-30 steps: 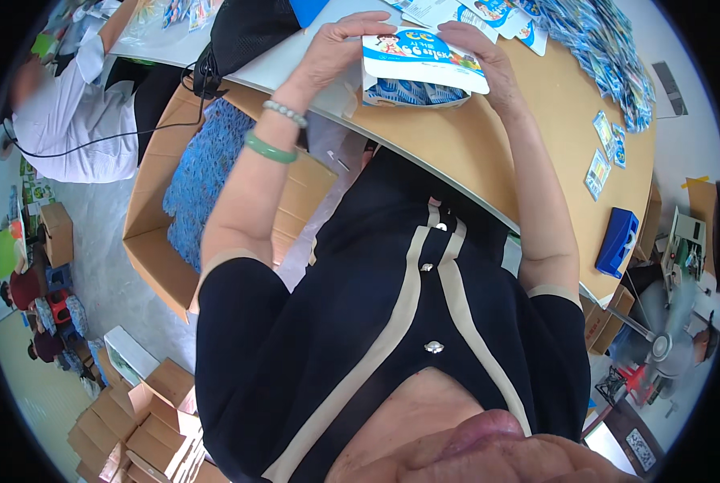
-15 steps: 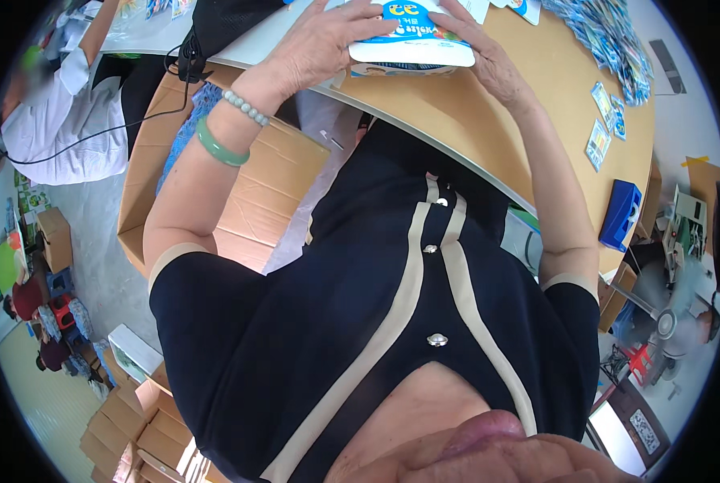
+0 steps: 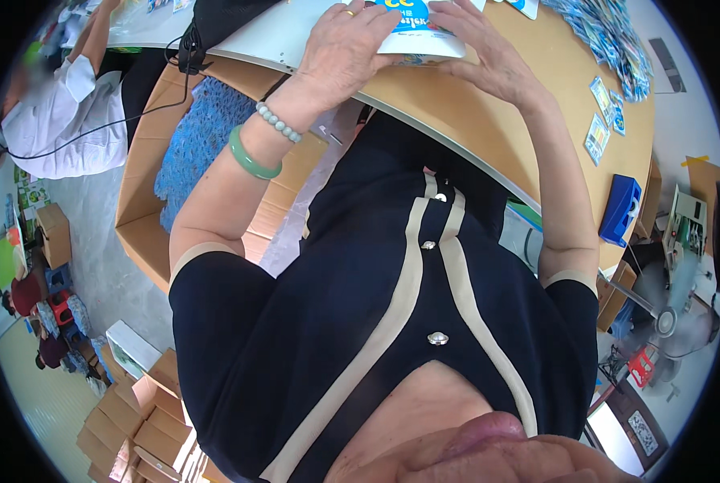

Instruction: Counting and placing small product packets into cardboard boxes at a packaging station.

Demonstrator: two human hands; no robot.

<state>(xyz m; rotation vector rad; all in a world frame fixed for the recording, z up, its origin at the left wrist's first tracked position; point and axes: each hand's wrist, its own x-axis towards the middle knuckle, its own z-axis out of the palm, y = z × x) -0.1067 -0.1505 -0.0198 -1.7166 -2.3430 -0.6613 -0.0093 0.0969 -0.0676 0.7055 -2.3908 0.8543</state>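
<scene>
A small blue and white printed carton (image 3: 424,42) sits at the table's near edge, partly cut off by the top of the view. My left hand (image 3: 345,55) grips its left side, fingers over the top and thumb along the near edge. My right hand (image 3: 493,60) holds the right side, with the thumb at the near edge and fingers curled over the top. The carton's white flap lies between both hands. A green bangle (image 3: 251,157) and a bead bracelet (image 3: 278,122) are on my left wrist.
A heap of blue sachets (image 3: 609,40) lies at the table's far right, several loose packets (image 3: 601,129) nearer. A blue holder (image 3: 620,211) stands by the right edge. Left of me is an open cardboard box (image 3: 147,161) with blue netted material inside. A person in white (image 3: 70,129) sits further left.
My left forearm has shifted right. My left thumb now lies along the carton's near edge, and my right thumb has come in below it. The flap's near edge has moved slightly up and left.
</scene>
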